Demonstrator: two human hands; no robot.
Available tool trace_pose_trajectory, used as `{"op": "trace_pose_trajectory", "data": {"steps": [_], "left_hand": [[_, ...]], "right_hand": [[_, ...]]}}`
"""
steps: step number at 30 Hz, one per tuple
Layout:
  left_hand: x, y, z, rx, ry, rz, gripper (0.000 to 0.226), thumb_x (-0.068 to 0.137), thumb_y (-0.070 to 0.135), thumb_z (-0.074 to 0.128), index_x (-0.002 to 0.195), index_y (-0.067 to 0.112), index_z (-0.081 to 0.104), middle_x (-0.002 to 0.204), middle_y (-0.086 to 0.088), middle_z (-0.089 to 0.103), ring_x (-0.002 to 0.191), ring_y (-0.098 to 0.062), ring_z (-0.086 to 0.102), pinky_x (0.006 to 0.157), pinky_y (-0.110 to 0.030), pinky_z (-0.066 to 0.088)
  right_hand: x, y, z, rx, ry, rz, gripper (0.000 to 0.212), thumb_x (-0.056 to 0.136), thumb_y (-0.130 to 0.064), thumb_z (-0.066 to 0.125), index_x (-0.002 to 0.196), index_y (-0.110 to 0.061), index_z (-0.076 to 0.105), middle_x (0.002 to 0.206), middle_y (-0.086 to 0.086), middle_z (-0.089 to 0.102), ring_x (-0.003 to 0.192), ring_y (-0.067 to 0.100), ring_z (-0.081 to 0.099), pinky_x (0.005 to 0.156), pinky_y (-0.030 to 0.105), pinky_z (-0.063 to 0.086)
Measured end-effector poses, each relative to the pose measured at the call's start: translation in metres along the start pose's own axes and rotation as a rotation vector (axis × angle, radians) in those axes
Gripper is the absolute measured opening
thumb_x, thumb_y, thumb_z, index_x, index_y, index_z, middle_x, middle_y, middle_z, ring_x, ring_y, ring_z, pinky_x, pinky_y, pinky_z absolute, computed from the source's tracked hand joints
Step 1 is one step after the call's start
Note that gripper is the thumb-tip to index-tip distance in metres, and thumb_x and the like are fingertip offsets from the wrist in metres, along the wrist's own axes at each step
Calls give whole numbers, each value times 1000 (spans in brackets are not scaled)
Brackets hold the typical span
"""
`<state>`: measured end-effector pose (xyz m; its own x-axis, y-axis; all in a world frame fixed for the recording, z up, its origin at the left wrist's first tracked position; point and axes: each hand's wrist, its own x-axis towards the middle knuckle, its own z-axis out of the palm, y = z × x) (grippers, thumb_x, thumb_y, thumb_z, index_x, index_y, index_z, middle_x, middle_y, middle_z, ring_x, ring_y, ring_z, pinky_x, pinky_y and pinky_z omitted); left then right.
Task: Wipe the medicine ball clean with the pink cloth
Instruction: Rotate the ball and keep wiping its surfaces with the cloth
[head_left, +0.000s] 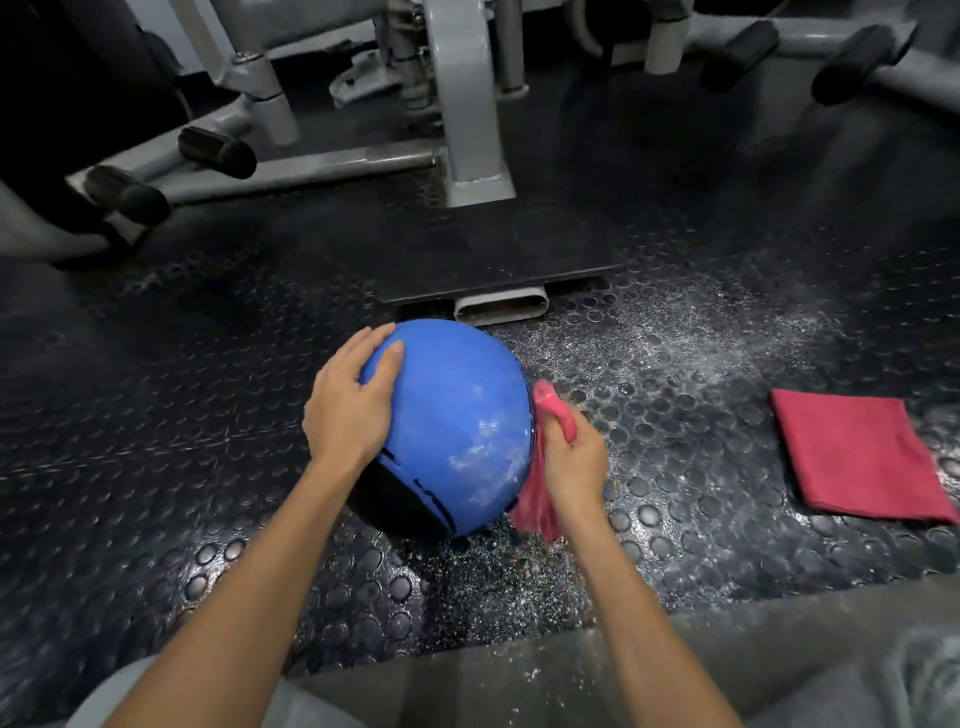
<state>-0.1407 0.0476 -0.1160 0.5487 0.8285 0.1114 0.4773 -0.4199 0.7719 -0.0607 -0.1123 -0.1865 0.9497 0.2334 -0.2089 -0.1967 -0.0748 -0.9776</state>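
Note:
A blue medicine ball (457, 410) with a black panel low on its near left side sits on the studded rubber floor. White powdery smears show on its right front. My left hand (350, 400) lies flat on the ball's upper left side, fingers spread over the top. My right hand (571, 457) grips a bunched pink cloth (540, 493) and holds it against the ball's right side; cloth pokes out above and below the fist.
A folded red cloth (857, 457) lies on the floor to the right. White powder is scattered across the black floor (675, 364) around the ball. A grey gym machine frame (467, 104) with a black footplate (493, 249) stands just behind the ball.

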Motion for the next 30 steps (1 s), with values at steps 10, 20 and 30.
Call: {"op": "trace_pose_trajectory", "data": {"steps": [10, 20, 30], "left_hand": [[-5, -12, -9, -58, 73, -70, 33, 93, 45, 46, 124, 41, 56, 139, 13, 49, 129, -12, 43, 106, -33, 29], [0, 8, 6, 92, 63, -57, 39, 93, 51, 40, 129, 41, 51, 143, 14, 43, 132, -17, 39, 109, -44, 29], [8, 15, 10, 93, 68, -157, 41, 92, 51, 39, 130, 42, 50, 143, 11, 45, 130, -21, 40, 108, -43, 30]], "right_hand": [[-31, -27, 33, -482, -46, -813, 34, 80, -24, 48, 109, -32, 66, 115, -19, 61, 89, 11, 46, 79, 19, 40], [-37, -41, 33, -588, -103, -932, 29, 82, -26, 50, 105, -31, 67, 116, -17, 62, 85, 18, 48, 75, 20, 40], [-8, -39, 21, -462, 10, -617, 24, 88, -17, 53, 99, -31, 68, 113, -10, 64, 91, 14, 55, 78, 17, 37]]}}
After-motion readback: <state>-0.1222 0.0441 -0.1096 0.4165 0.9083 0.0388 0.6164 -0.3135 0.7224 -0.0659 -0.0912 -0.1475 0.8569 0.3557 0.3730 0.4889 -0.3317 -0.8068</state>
